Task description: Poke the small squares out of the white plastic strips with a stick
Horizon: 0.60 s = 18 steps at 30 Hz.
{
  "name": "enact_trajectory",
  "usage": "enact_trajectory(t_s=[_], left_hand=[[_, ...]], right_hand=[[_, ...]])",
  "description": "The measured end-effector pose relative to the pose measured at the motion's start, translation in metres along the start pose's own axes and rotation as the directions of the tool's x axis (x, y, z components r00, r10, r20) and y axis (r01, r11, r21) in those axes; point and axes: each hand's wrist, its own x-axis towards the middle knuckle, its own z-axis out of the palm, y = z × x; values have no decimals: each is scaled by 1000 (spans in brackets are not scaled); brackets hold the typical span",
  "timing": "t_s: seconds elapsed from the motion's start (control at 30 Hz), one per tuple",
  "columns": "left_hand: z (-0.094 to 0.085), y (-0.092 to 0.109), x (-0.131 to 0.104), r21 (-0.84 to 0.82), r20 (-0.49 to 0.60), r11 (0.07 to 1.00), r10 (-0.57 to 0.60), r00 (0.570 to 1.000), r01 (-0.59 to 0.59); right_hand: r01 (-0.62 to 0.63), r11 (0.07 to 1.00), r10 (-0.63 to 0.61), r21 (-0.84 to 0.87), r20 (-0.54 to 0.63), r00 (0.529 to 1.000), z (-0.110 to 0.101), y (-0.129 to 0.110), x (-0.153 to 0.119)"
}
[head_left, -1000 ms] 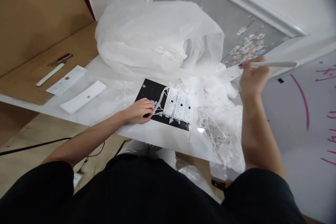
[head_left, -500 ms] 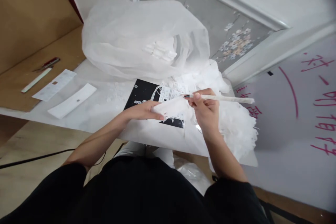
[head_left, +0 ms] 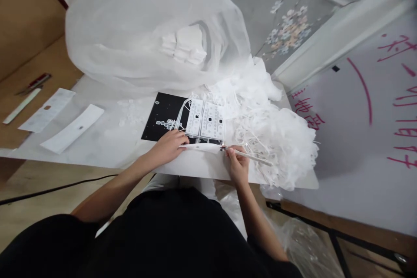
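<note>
My left hand is closed on the left end of a narrow white strip at the front edge of a black board. In my right hand is a thin whitish stick-like tool; its dark tip meets the strip's right end. Two white perforated sheets with small dark square holes lie on the board, beside white loops and small clear squares. To the right spreads a heap of white stringy scraps.
A large translucent bag holding white pieces stands behind the board. On the left lie a curved white piece, a flat white sheet, a pale strip and a red-handled cutter. A whiteboard stands at right.
Both hands have come down toward the table's front edge with the white piece, now seen nearly edge-on. The tool has moved down and left and tilts. The perforated sheets are now uncovered. The view has shifted.
</note>
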Motion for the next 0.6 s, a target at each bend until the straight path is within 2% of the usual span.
enact_trajectory(t_s=[0.07,0.17,0.3,0.47,0.6], left_hand=[[6,-4,-1,7,-2,1000,-8,1000,8],[9,-11,-3,1,0,1000,-13,1000,13],[4,-14,-5,-19,3,1000,9,1000,-9],[-1,-8,-6,16,21,999,39,999,-39],[4,-8,-6,91,-22,995,52,998,-50]], right_hand=[[-22,999,22,45,-9,1000,-2,2,-5],[-54,996,47,73,100,994,-4,-1,-6],[-58,995,41,80,202,978,-5,-7,-2],[-62,996,44,69,237,971,-5,-6,2],[-43,999,40,7,243,969,-5,-4,3]])
